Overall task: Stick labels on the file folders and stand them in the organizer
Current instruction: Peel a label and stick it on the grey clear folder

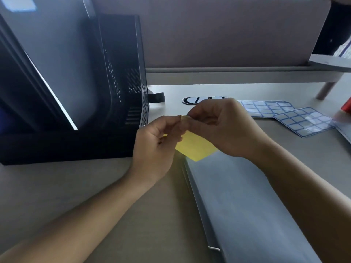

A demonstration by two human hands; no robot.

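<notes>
Both left hand (154, 143) and right hand (226, 128) are pinching one yellow label (196, 148) in curled fingertips (177, 128) just above the grey folder (237, 196).

One wide-angle camera sits on the person's head and looks forward and down at the desk (57, 186) from close by. The left hand (155, 141) and right hand (226, 128) sit mid-frame, forearms entering from the bottom edge; the black organizer (121, 73) fills the left side and a partition (218, 31) closes the back.
</notes>
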